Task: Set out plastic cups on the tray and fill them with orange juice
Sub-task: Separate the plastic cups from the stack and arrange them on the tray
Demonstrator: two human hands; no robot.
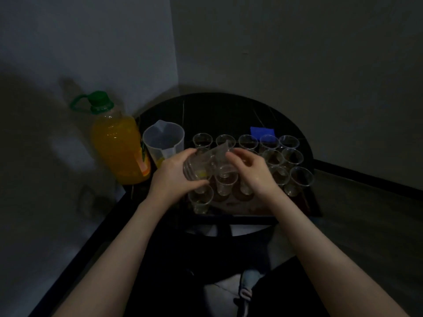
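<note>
here, a stack of clear plastic cups (201,164) lies tilted on its side above the tray, its open mouth pointing up and to the right. the left hand (174,177) grips the stack around its lower end, fingers curled under it and thumb over the top. the right hand (248,170) pinches the rim of the outermost cup with curled fingers, at the mouth of the stack. a small yellow tint shows through the plastic near the left palm.

below and around the hands, single cups (270,143) stand upright and apart on the dark tray (233,208), in rough rows; the far row holds five, with more along the right side and a few at the near left corner. all of the standing cups look empty. the tray sits on a round black table (219,110).

just left of the tray stands a clear jug (163,141) with a spout, a little orange liquid at its bottom. beside it, further left, stands a big bottle of orange juice (116,145) with a green cap and green carrying loop, cap on. a blue cloth (262,130) lies on the table behind the far row of cups. the room is dim.
</note>
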